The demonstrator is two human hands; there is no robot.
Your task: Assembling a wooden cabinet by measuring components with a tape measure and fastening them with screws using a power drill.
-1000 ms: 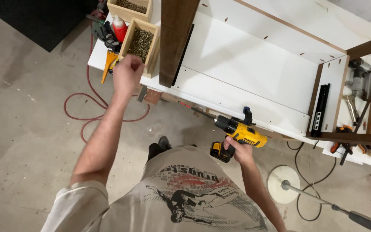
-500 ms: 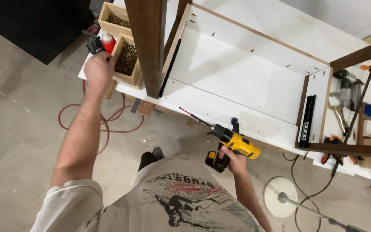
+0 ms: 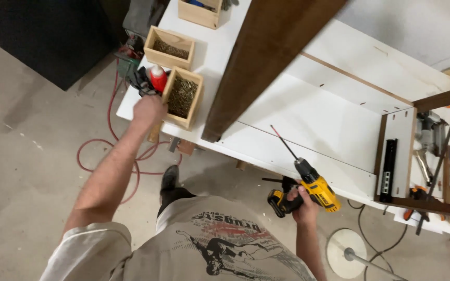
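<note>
Concrete workshop floor, a red hose looping across it, a dark panel lying in the upper left corner. A white table is running diagonally through the view, carrying a white cabinet lying open side up. A dark brown board is rising from the table edge toward the camera, blocking part of the view.

The left hand is reaching out to the table's near corner, sitting just beside a wooden box of screws. Its fingers are curling downward, knuckles toward the camera; cannot tell if they are pinching anything. A red-capped bottle is standing just behind the hand, touching the box side. A second wooden box is sitting farther along the table, a third one at the top edge.

The right hand is gripping a yellow drill by the handle, fingers wrapping tight around it. The drill is hanging in the air off the table's front edge, near the person's chest, its long bit pointing up and left over the cabinet's front panel.

A black drawer slide is lying against the cabinet's right end panel. Clamps and other tools are cluttering the far right. A round white base with a metal pole is standing on the floor at lower right.
</note>
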